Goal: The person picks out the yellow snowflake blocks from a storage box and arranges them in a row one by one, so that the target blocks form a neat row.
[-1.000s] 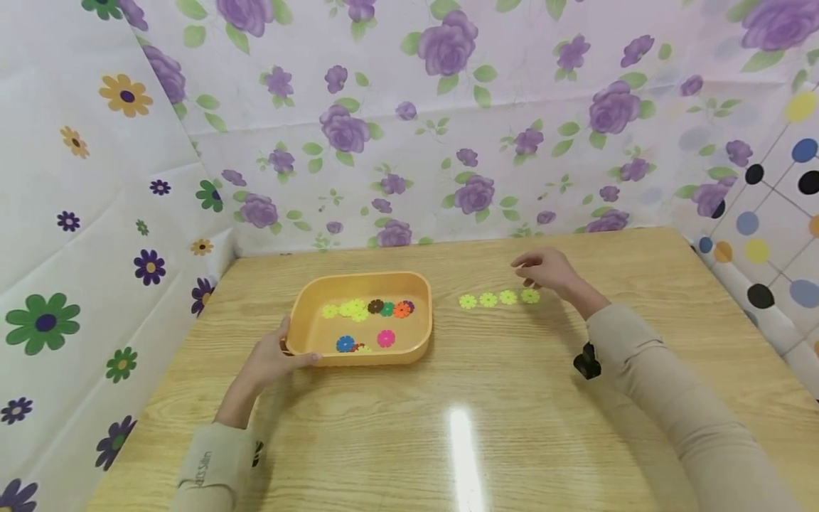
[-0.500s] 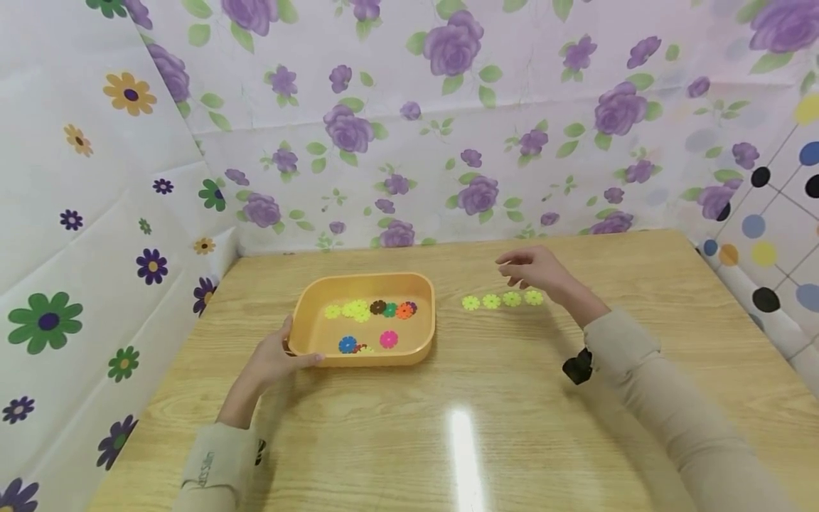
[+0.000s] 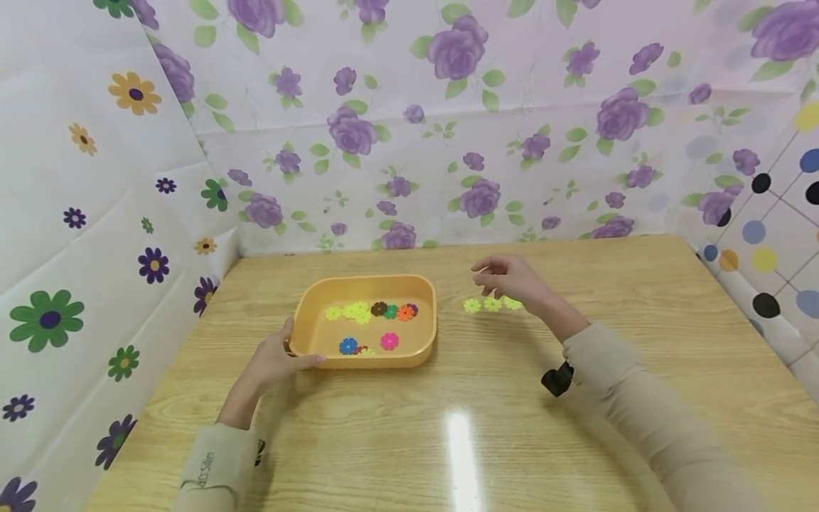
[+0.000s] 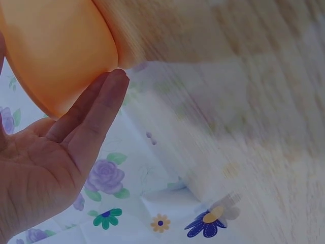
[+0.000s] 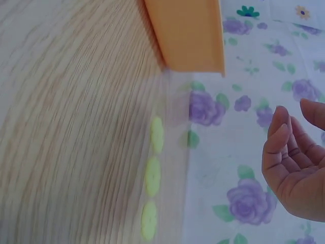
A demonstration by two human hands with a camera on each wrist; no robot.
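Observation:
In the head view my left hand holds the left front corner of an orange plastic basin, thumb over its rim and fingers against the outside. The left wrist view shows those fingers along the basin's wall. Inside lie yellow snowflake discs and brown, green, orange, blue and pink ones. Right of the basin, yellow snowflake discs lie in a row on the table. My right hand hovers above the row, fingers loosely bent and nothing visible between them; it hides the row's right end.
The wooden table meets a purple-flowered cloth at the back. Flower-printed cloth hangs on the left, and a dotted one on the right. A black wrist device sits under the right sleeve.
My right hand has moved left over the row of yellow discs, holding nothing visible. My left hand and the basin stay in place.

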